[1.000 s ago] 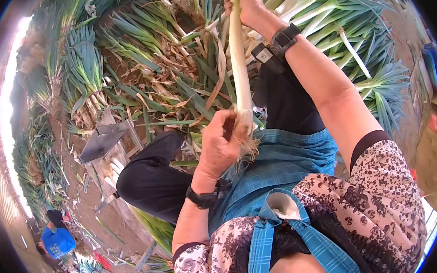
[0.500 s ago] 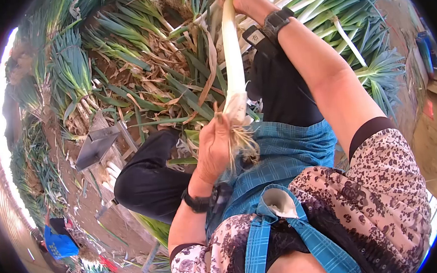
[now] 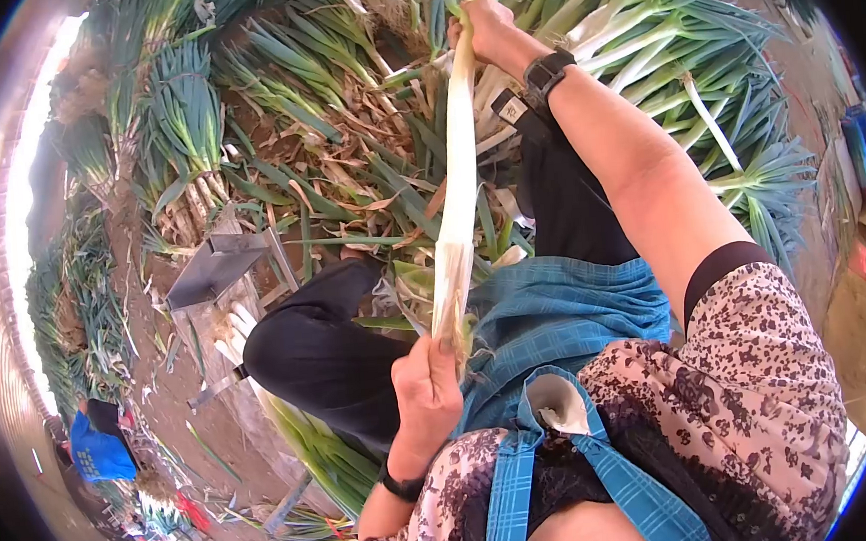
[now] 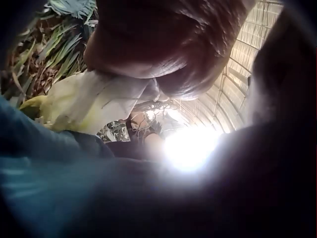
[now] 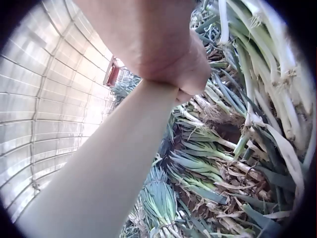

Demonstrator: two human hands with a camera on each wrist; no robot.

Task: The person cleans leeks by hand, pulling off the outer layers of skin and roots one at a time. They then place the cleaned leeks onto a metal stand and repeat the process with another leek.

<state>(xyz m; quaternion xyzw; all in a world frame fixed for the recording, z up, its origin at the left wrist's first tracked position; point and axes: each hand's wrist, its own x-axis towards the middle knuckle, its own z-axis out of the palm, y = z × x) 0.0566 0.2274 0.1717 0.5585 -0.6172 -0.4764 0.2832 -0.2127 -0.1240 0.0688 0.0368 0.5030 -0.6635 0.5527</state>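
A long leek [image 3: 460, 150] with a white shaft runs down the middle of the head view, leaves at the top. My right hand [image 3: 486, 29] grips it just below the leaves; in the right wrist view the fingers of this hand [image 5: 171, 54] wrap the pale shaft [image 5: 109, 153]. Low over the apron, my left hand [image 3: 429, 395] pinches the leek's papery outer skin [image 3: 451, 284], which hangs from a torn edge partway down the shaft. The left wrist view shows this whitish skin [image 4: 94, 99] below the dark fingers. The root end is mostly hidden.
Trimmed leeks [image 3: 657, 48] are piled at the right. Unpeeled leeks and dry leaves [image 3: 347, 167] cover the ground ahead. A metal plate on a stand [image 3: 217, 269] stands left of the knee [image 3: 309, 357]. Another person in blue [image 3: 102, 444] is at the lower left.
My left hand has moved down toward my body, drawing the outer skin along the leek's root end. The roots, plainly visible before, are now mostly hidden. My right hand keeps its grip near the leaves.
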